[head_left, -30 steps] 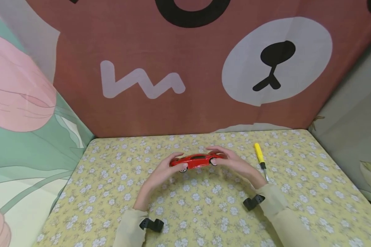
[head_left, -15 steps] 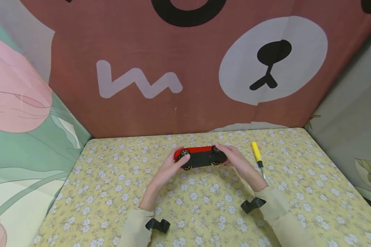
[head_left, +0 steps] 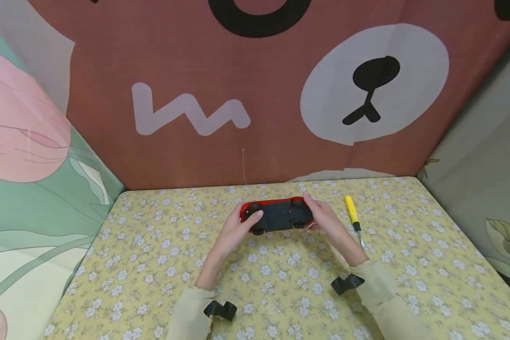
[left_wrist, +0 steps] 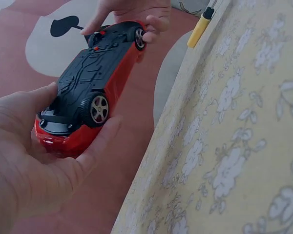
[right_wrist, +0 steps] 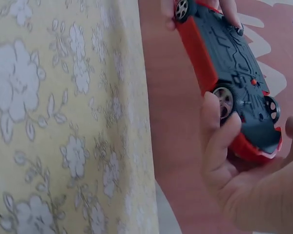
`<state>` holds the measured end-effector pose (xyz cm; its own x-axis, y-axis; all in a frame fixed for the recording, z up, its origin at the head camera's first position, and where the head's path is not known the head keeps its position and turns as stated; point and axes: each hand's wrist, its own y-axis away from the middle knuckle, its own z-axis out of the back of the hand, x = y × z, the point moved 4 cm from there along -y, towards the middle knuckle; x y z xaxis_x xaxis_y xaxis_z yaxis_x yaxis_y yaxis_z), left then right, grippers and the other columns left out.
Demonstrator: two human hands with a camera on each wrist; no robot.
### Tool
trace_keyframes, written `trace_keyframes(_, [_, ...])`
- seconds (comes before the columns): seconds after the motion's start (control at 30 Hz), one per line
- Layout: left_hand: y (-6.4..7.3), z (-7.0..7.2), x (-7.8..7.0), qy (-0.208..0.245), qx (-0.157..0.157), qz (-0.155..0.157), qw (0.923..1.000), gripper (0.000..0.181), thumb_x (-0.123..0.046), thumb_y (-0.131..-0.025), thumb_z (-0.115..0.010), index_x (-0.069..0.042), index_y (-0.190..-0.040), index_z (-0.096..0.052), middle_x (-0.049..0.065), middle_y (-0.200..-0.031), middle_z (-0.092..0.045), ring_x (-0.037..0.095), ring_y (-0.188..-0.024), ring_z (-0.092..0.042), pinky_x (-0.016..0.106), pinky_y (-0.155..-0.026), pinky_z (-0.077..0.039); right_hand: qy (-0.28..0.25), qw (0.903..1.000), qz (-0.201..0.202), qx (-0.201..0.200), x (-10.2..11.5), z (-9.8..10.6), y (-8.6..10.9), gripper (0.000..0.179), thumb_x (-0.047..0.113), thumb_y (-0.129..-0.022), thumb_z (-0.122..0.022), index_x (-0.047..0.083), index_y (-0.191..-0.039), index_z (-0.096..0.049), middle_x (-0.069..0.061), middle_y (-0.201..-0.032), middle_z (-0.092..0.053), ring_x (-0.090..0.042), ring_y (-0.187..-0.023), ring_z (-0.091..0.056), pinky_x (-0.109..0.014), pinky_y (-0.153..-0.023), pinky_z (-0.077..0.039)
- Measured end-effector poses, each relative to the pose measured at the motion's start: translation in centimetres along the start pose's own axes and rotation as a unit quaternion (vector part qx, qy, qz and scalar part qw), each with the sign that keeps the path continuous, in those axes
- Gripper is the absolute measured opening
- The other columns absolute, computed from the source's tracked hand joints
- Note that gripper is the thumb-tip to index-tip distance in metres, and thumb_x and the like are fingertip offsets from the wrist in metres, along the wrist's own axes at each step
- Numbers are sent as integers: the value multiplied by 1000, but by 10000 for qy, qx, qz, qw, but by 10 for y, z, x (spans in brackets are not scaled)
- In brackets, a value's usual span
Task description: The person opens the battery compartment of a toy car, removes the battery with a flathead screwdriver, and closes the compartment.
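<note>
A red toy car is held above the table with its black underside turned toward the head camera. My left hand grips its left end, the thumb lying across the underside by a wheel. At the other end my right hand holds the car, thumb along the far edge. The left wrist view shows the toy car's moulded chassis and silver-spoked wheels. In the right wrist view, fingers curl round the side near a wheel.
Right of the hands, a screwdriver with a yellow handle lies on the flowered tablecloth. A reddish-brown cloth backdrop with a cartoon face rises behind the table's far edge. A printed side curtain hangs at the left.
Both hands have rolled the toy car from its side showing to its underside facing the head camera. Over the last half second it has tipped slightly further. The screwdriver stays put.
</note>
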<state>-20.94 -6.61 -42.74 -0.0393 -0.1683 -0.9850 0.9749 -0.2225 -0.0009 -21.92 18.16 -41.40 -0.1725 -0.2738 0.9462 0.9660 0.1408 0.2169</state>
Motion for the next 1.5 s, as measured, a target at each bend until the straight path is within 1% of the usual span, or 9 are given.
trace_keyframes(0.17, [0, -1, 0, 53, -187, -20, 9998, 52, -38, -103, -64, -6, -142, -53, 14, -125, -65, 25, -109, -64, 41, -89, -54, -56, 9989, 444, 148, 5, 0, 3, 62, 43, -108, -52, -7, -144, -52, -23, -120, -64, -21, -84, -70, -50, -80, -61])
trace_keyframes(0.23, [0, -1, -1, 81, -281, -7, 9996, 52, -39, -103, -64, -5, -141, -54, 14, -122, -65, 25, -107, -65, 41, -88, -55, -92, 9980, 589, 206, 7, 0, 4, 56, 35, -107, -59, -7, -143, -52, -25, -124, -62, -23, -90, -70, -54, -83, -60])
trace_keyframes(0.43, [-4, -3, -5, 107, -541, 95, 9984, 50, -42, -103, -64, -5, -135, -57, 14, -116, -66, 23, -99, -66, 40, -83, -56, -343, 9945, 933, 328, 13, 0, 6, 54, 15, -101, -68, -3, -147, -48, -27, -148, -46, -45, -120, -60, -65, -80, -57])
trace_keyframes(0.53, [-4, -4, -7, 195, -612, 123, 9979, 51, -40, -103, -64, -4, -138, -54, 16, -119, -66, 25, -103, -66, 39, -84, -56, -437, 9933, 1018, 323, 15, 0, 6, 54, 12, -101, -67, -2, -149, -47, -25, -156, -39, -49, -128, -54, -66, -80, -56])
trace_keyframes(0.7, [-4, -5, -10, 308, -662, 110, 9973, 58, -35, -103, -65, -5, -149, -46, 18, -132, -62, 30, -115, -65, 41, -90, -57, -618, 9932, 952, 259, 14, 2, 5, 53, 11, -103, -65, -1, -151, -47, -22, -160, -34, -47, -122, -59, -66, -80, -56])
trace_keyframes(0.83, [-5, -6, -12, 253, -665, 84, 9974, 59, -33, -103, -65, -6, -152, -44, 20, -138, -59, 33, -120, -63, 45, -94, -56, -734, 9931, 889, 222, 13, 4, 3, 53, 10, -103, -65, -1, -151, -47, -21, -161, -32, -45, -120, -58, -66, -80, -56])
trace_keyframes(1.1, [-5, -8, -14, 236, -707, 68, 9972, 56, -30, -104, -65, -15, -154, -46, 19, -143, -57, 33, -122, -62, 48, -98, -54, -855, 9919, 901, 274, 12, 6, 3, 52, 11, -102, -65, -4, -149, -47, -23, -156, -35, -28, -102, -67, -64, -79, -57])
trace_keyframes(1.33, [-6, -7, -15, 375, -592, -89, 9975, 49, -26, -104, -63, -16, -151, -50, 19, -141, -57, 33, -115, -66, 44, -89, -58, -900, 9910, 953, 285, 12, 6, 4, 54, 11, -103, -65, -5, -150, -46, -21, -159, -33, -26, -103, -66, -64, -78, -57])
trace_keyframes(1.5, [-5, -7, -15, 495, -496, -109, 9975, 44, -23, -104, -64, -16, -147, -54, 18, -138, -57, 33, -112, -67, 41, -84, -60, -845, 9909, 1016, 259, 13, 6, 5, 47, 13, -105, -61, -6, -147, -49, -26, -148, -44, -27, -98, -68, -60, -74, -60])
